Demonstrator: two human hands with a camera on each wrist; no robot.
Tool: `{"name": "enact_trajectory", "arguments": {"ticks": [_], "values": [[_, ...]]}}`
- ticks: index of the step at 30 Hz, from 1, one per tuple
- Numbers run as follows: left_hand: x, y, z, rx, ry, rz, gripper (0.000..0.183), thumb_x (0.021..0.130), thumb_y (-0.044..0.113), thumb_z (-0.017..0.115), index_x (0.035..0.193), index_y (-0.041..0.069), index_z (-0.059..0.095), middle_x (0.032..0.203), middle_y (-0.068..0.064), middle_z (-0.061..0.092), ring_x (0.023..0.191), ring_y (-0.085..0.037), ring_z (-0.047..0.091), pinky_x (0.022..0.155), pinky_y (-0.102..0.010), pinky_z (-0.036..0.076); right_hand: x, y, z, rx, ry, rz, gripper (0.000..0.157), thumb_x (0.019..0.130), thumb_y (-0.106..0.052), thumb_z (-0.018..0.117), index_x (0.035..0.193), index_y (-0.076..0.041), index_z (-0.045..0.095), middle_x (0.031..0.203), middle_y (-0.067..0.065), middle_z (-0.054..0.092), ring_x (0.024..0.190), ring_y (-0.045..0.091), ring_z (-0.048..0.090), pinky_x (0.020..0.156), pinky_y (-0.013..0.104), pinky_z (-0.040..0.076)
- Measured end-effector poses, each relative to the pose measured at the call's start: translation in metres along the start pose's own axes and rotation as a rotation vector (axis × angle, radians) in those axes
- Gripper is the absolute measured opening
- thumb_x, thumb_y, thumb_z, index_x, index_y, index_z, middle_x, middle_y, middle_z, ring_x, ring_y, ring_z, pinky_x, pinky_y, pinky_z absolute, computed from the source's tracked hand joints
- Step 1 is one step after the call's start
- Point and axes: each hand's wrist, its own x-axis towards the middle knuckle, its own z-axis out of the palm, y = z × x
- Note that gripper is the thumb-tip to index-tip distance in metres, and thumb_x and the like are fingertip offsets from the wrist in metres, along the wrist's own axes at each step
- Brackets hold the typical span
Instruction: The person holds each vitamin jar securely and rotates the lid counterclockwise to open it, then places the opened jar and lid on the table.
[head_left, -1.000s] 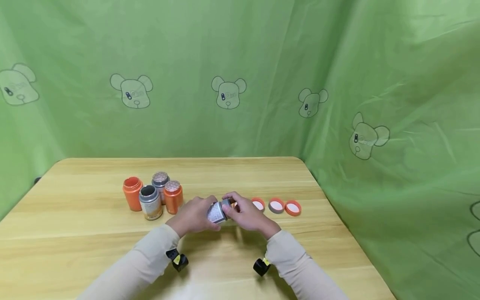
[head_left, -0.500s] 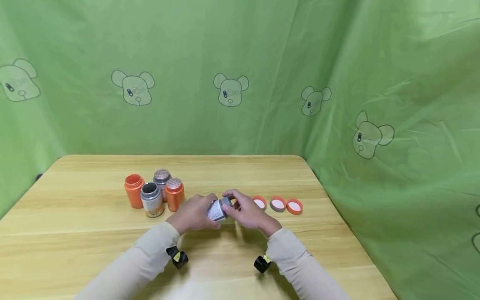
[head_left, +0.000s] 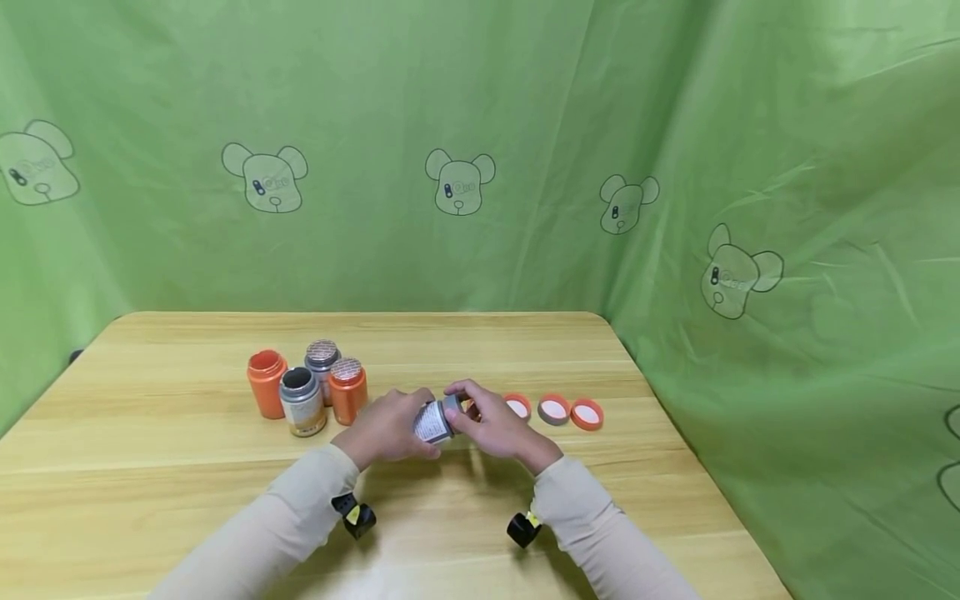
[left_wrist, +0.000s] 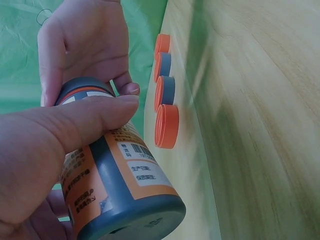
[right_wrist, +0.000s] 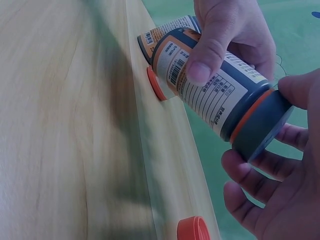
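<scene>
Above the middle of the table, my left hand (head_left: 386, 427) grips a dark grey bottle (head_left: 431, 423) round its body, the thumb lying across the printed label. The bottle tilts, with its capped end toward the right. My right hand (head_left: 495, 425) holds the grey screw cap (right_wrist: 262, 125), thumb on one side and fingers curled at the other. Between cap and body shows a thin orange ring (right_wrist: 251, 115). In the left wrist view the bottle's base (left_wrist: 145, 220) faces the camera, and the left thumb partly covers the label.
Left of the hands stand an uncapped orange bottle (head_left: 267, 387), an uncapped grey bottle (head_left: 303, 408), and a grey bottle (head_left: 321, 354) and orange bottle (head_left: 348, 396) with foil-sealed mouths. Several lids (head_left: 553, 410) lie in a row at right, white liners up. A green curtain (head_left: 360, 100) surrounds the table.
</scene>
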Motion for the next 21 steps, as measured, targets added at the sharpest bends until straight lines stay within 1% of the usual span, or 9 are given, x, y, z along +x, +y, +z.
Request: {"name": "enact_trajectory", "arguments": {"ticks": [5, 10, 14, 17, 21], "values": [[0.0001, 0.0, 0.0005, -0.003, -0.001, -0.004, 0.067, 0.066, 0.034, 0.088, 0.12, 0.01, 0.058, 0.09, -0.004, 0.063, 0.072, -0.016, 0.057, 0.062, -0.034, 0.048, -0.0004, 0.0001, -0.0009, 0.014, -0.008, -0.004, 0.037, 0.099, -0.023, 0.055, 0.131, -0.005, 0.048, 0.11, 0.01, 0.058, 0.087, 0.024, 0.057, 0.07, 0.034, 0.049], [0.0012, -0.0002, 0.0008, 0.001, 0.009, 0.008, 0.066, 0.065, 0.035, 0.088, 0.119, 0.01, 0.059, 0.089, -0.004, 0.063, 0.072, -0.016, 0.057, 0.063, -0.033, 0.049, 0.0, -0.0005, -0.0012, -0.009, 0.018, -0.007, 0.039, 0.101, -0.029, 0.05, 0.13, -0.004, 0.049, 0.116, 0.013, 0.058, 0.086, 0.026, 0.058, 0.07, 0.033, 0.05], [0.0018, -0.0002, 0.0009, 0.005, 0.008, 0.011, 0.066, 0.066, 0.036, 0.088, 0.119, 0.01, 0.059, 0.089, -0.003, 0.063, 0.072, -0.016, 0.057, 0.062, -0.033, 0.048, 0.0001, -0.0015, -0.001, -0.02, 0.036, 0.0, 0.038, 0.102, -0.03, 0.048, 0.13, -0.004, 0.05, 0.116, 0.014, 0.059, 0.083, 0.024, 0.057, 0.071, 0.034, 0.049], [0.0019, 0.0001, 0.0006, 0.002, 0.005, 0.008, 0.066, 0.066, 0.035, 0.088, 0.12, 0.01, 0.059, 0.089, -0.004, 0.063, 0.073, -0.016, 0.057, 0.062, -0.033, 0.048, 0.0, -0.0024, -0.0012, -0.013, 0.033, 0.01, 0.037, 0.102, -0.029, 0.049, 0.13, -0.005, 0.05, 0.116, 0.013, 0.059, 0.084, 0.025, 0.057, 0.071, 0.034, 0.049], [0.0016, 0.0005, 0.0, -0.003, 0.001, 0.003, 0.066, 0.066, 0.034, 0.089, 0.12, 0.01, 0.058, 0.09, -0.004, 0.063, 0.073, -0.016, 0.057, 0.062, -0.034, 0.049, 0.0, -0.0018, -0.0017, 0.0, 0.02, 0.003, 0.037, 0.101, -0.028, 0.05, 0.13, -0.005, 0.049, 0.115, 0.012, 0.058, 0.087, 0.026, 0.057, 0.071, 0.033, 0.049]]}}
